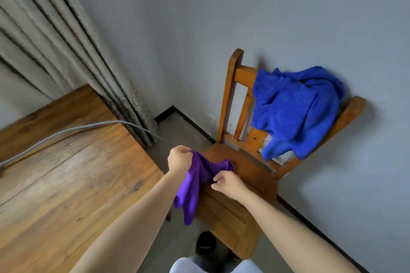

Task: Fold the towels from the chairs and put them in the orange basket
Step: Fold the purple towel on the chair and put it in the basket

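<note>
Here, you are looking down at both of your hands held out over a wooden chair (233, 213) that stands against a grey wall. Your left hand (179, 158), just below the centre of the view, is closed in a fist around the top edge of a purple towel (195, 184). Your right hand (228, 183), at about 4 o'clock from the left and close beside it, is curled with its fingertips pinched on the same towel's edge. The purple towel is bunched between the two hands, and most of it hangs down from your left fist toward 6 o'clock, clear of the chair seat's near edge.

At 2 o'clock from your hands, a blue towel (292, 111) is draped in loose folds over the chair's slatted backrest, covering its right part and hanging down toward the seat.

At 9 o'clock lies a wooden table (66, 173), with a grey cable (66, 132) running across its far part. Beyond it, at 11 o'clock, beige curtains (55, 40) hang to the floor. At 6 o'clock, the tip of a dark shoe (205, 242) shows on the floor beside the chair.
</note>
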Motion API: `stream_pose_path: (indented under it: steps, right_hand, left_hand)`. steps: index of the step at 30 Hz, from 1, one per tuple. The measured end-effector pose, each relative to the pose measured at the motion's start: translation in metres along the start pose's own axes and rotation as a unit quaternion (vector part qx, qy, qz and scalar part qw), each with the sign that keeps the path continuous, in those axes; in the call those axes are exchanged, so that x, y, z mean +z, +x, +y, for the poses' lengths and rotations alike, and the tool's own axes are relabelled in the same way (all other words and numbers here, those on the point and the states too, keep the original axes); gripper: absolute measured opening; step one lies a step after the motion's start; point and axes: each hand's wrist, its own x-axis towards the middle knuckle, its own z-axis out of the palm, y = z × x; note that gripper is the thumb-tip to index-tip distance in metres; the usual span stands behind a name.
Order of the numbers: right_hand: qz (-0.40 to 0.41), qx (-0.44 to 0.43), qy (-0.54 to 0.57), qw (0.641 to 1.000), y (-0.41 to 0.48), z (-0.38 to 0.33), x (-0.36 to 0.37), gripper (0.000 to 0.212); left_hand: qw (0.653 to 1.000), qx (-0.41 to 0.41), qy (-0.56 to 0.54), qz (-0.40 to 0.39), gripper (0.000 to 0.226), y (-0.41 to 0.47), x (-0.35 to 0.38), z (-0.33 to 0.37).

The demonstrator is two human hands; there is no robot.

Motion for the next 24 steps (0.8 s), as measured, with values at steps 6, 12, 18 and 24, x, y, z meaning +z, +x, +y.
stream_pose_path:
  steps: [6,12,18,24]
  right_hand:
    - [0.033,0.035,0.04,0.998,0.007,0.02,0.043,0.055]
    - [0.145,-0.055,0.015,0.988,0.015,0.004,0.037,0.039]
    - [0.137,-0.077,0.038,0.987,0.01,-0.007,0.021,0.029]
    - [0.098,-0.103,0.087,0.986,-0.008,-0.03,-0.031,0.023]
  left_hand:
    - [0.991,-0.099,-0.092,-0.001,0.029,0.001,0.014,0.003]
    - [0.968,-0.156,-0.196,0.012,0.028,-0.001,0.004,0.011]
    - [0.948,-0.178,-0.264,0.023,0.029,0.003,-0.013,0.019]
    - [0.992,-0.035,-0.119,-0.001,0.027,-0.01,-0.027,-0.002]
